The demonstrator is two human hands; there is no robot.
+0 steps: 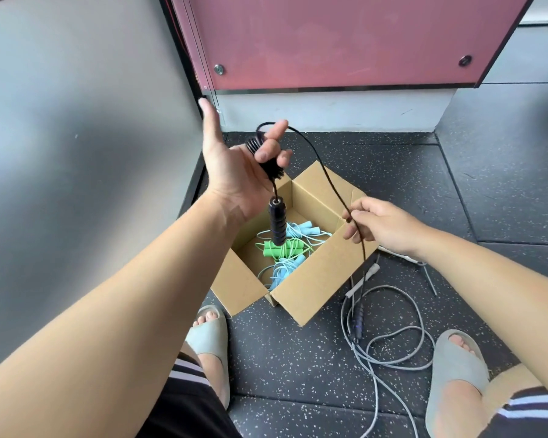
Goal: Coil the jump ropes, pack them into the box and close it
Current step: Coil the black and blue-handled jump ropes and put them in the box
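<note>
Black rope [317,162] half coiled above open box [307,279], mid-frame
L hand [234,172] fingers curl round thin black coils, ribbed handle [277,224] dangling below; R hand [380,224] pinches loose strand. Green rope [282,249] & blue ropes [309,230] in box, grey rope [393,358] on floor lower right

Bare forearms [124,295]; black shorts [187,403] with pale side stripes; grey-green open-toed slide sandals [211,339] on both feet.

Dark speckled floor [298,358] meets a grey wall [76,121] and pink panel [345,42].
</note>
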